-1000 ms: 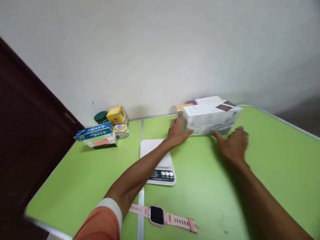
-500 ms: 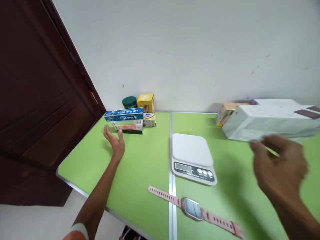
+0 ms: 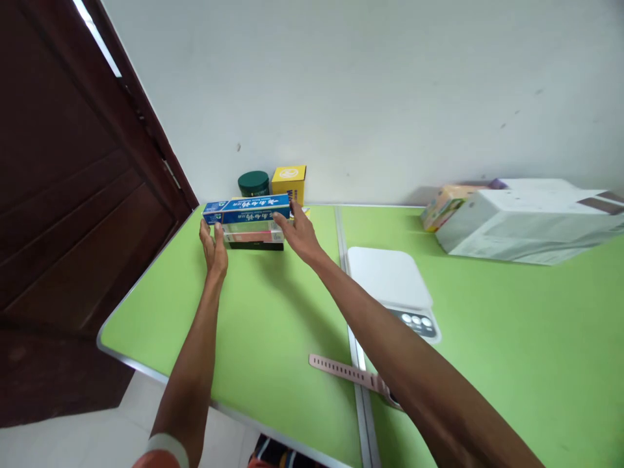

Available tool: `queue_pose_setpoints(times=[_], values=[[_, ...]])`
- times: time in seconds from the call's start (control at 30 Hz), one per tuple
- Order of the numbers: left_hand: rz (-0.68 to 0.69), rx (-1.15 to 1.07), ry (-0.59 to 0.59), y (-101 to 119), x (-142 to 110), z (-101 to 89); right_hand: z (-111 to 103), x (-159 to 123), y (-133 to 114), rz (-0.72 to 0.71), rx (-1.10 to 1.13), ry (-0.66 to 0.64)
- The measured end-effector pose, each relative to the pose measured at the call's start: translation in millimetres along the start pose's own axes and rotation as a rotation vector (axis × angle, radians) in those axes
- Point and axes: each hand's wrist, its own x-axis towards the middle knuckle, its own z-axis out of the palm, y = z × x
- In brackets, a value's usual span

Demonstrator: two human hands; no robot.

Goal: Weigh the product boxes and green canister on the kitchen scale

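Observation:
A stack of slim boxes lies at the far left of the green table (image 3: 273, 325): a blue box (image 3: 246, 212) on top, a pink-and-white one (image 3: 253, 231) under it, a black one (image 3: 256, 245) at the bottom. My left hand (image 3: 213, 247) stands with fingers up against the stack's left end. My right hand (image 3: 297, 231) reaches across with stretched fingers touching the right end. Both hands flank the stack with fingers apart, and neither is wrapped round anything.
A dark green jar (image 3: 253, 182) and a yellow box (image 3: 288, 182) stand behind the stack by the wall. A white kitchen scale (image 3: 390, 283) and a pink smartwatch (image 3: 341, 372) lie mid-table. A large white carton (image 3: 526, 221) and a small printed box (image 3: 446, 203) sit far right. A dark door (image 3: 73, 195) stands at the left.
My hands left the white carton. The left went to the stack's left end first, then the right swung across the scale to its right end. The view turned left.

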Motion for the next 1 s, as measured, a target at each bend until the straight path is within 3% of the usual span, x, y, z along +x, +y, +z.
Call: queue_pose_setpoints(times=[0.13,0.3,0.5,0.6,0.7,0.8,1.0], values=[[0.061,0.019,0.010,4,4,-3.4,3,-9,-6,0.040,0.057,0.061],[0.212,0.010,-0.037,36,-17,-0.3,-28,-27,-26,0.031,0.090,0.092],[0.324,-0.028,-0.247,76,-81,28.3,-117,-70,-50,-0.002,-0.041,0.267],[0.326,-0.015,-0.414,82,-119,46.8,-166,-106,-58,0.060,-0.144,0.338],[0.326,0.016,-0.558,80,-153,59.8,-200,-141,-54,0.169,-0.216,0.399],[0.294,0.056,-0.658,74,-176,65.1,-215,-171,-37,0.263,-0.211,0.424],[0.261,0.147,-0.718,60,-192,65.3,-217,-201,-5,0.353,-0.058,0.381]])
